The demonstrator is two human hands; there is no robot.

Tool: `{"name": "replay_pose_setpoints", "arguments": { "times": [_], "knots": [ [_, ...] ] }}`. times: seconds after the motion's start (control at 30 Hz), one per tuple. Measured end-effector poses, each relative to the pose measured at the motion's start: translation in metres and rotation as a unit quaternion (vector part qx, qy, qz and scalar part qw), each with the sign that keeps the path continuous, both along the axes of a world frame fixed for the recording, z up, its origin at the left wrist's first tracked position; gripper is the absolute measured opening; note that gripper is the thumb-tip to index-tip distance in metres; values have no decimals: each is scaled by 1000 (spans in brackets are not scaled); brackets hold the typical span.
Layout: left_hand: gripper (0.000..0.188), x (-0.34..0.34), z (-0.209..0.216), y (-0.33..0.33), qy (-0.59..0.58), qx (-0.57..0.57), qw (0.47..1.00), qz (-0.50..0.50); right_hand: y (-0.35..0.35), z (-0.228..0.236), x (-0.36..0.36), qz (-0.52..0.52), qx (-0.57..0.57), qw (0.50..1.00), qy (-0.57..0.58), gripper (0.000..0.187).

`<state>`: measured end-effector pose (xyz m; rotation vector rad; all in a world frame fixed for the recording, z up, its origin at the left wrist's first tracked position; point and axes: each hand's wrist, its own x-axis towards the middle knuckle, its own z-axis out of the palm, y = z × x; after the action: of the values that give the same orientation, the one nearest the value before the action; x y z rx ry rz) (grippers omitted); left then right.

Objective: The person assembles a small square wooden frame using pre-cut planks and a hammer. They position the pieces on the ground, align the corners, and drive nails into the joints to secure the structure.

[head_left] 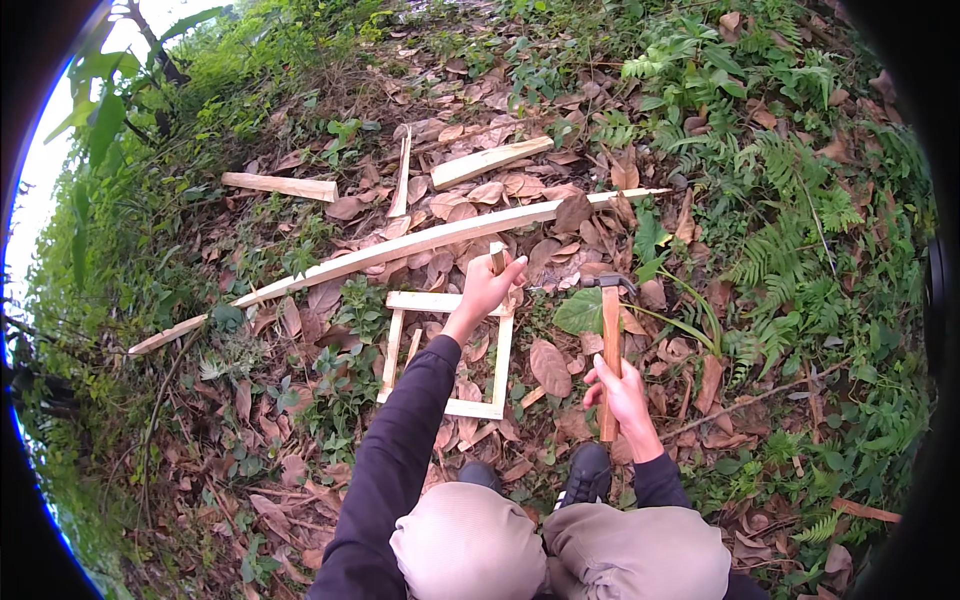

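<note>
My right hand (pixel 622 400) is wrapped around the lower part of the wooden handle of a claw hammer (pixel 611 335). The hammer's dark metal head points away from me, above the leaves. My left hand (pixel 487 287) is closed on a short wooden stick (pixel 497 256), whose end stands up out of the fist; the rest is hidden by the fingers. Below that hand lies a rectangular frame of pale wood strips (pixel 502 368). My left hand and forearm cover part of its far side. A thin wood piece (pixel 414 345) shows inside the frame.
Beyond the frame, a long pale wood strip (pixel 430 239) lies across the leaf litter. Several cut pieces lie farther off, among them a left block (pixel 280 186), a thin splinter (pixel 402 180) and a right block (pixel 490 162). Ferns (pixel 780 265) grow on the right. My shoes (pixel 588 474) are close by.
</note>
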<state>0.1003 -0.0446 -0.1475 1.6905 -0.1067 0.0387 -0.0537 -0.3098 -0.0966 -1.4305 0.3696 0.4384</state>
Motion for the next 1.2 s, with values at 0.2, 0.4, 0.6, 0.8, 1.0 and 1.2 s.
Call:
{"name": "replay_pose_setpoints", "arguments": {
  "times": [0.2,0.4,0.6,0.8,1.0,1.2],
  "knots": [
    [38,14,-2,-19,-63,21,995,71,-8,30,3,33,-9,999,-30,33],
    [27,15,-20,-28,-114,79,986,94,-6,65,30,141,-341,891,-263,35],
    [27,20,-12,-51,-228,82,965,102,11,136,78,212,-373,825,-367,30],
    [34,25,-21,-9,-62,92,993,41,13,147,88,235,-413,800,-365,33],
    [62,-63,-38,41,-58,325,940,90,14,91,39,165,-343,880,-283,32],
    [70,-166,-76,-4,-79,474,876,-40,28,5,-9,135,-380,873,-275,26]
  ]
}}
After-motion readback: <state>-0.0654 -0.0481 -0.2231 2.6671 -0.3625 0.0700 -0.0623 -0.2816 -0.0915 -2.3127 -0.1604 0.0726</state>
